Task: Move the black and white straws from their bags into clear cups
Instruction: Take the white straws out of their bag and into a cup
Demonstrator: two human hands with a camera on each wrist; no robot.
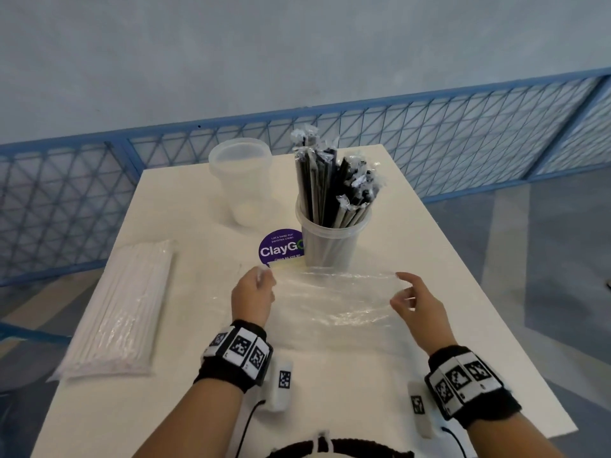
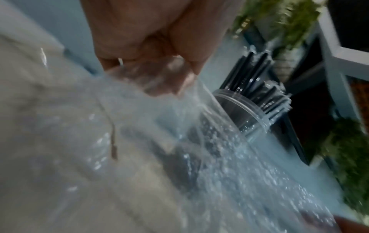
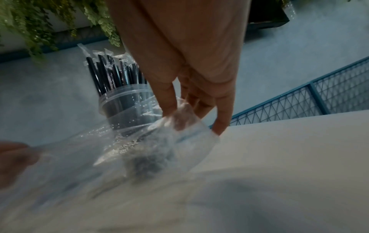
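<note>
An empty clear plastic bag [image 1: 334, 295] is stretched just above the white table [image 1: 429, 246] between my two hands. My left hand [image 1: 263, 279] grips its left end with curled fingers [image 2: 159, 75]. My right hand [image 1: 401, 289] pinches the bunched right end in its fingertips [image 3: 169, 108]. Just behind the bag stands a clear cup [image 1: 330, 239] full of wrapped black straws [image 1: 327, 183]. The empty clear cup [image 1: 241, 180] stands at the back left. A sealed bag of white straws [image 1: 122, 309] lies along the table's left side.
A round purple sticker [image 1: 281, 249] lies on the table between the two cups. A blue mesh railing [image 1: 463, 137] runs behind the table. Green plants [image 3: 40, 18] hang beyond the cup in the right wrist view. The table's right edge [image 1: 496, 292] is close to my right hand.
</note>
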